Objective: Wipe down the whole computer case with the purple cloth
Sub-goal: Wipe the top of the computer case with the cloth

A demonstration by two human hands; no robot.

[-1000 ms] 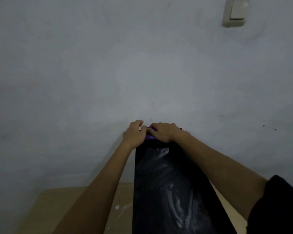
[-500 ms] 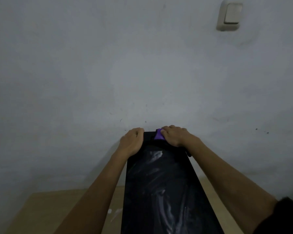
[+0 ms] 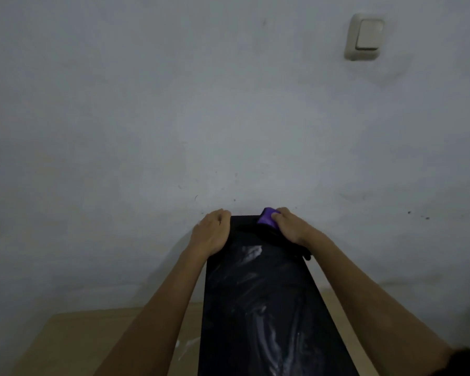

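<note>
Black computer case (image 3: 261, 308) top smeared with whitish streaks; bunched purple cloth (image 3: 267, 218) at far right edge

The head view was dim and grey, brightest in a soft patch on the wall (image 3: 228, 126) and fading toward the corners. Pale streaks glared on the black case (image 3: 258, 308). Arms cast faint shadows on the wall. Detail was soft, and straight lines bowed toward the edges.
</note>
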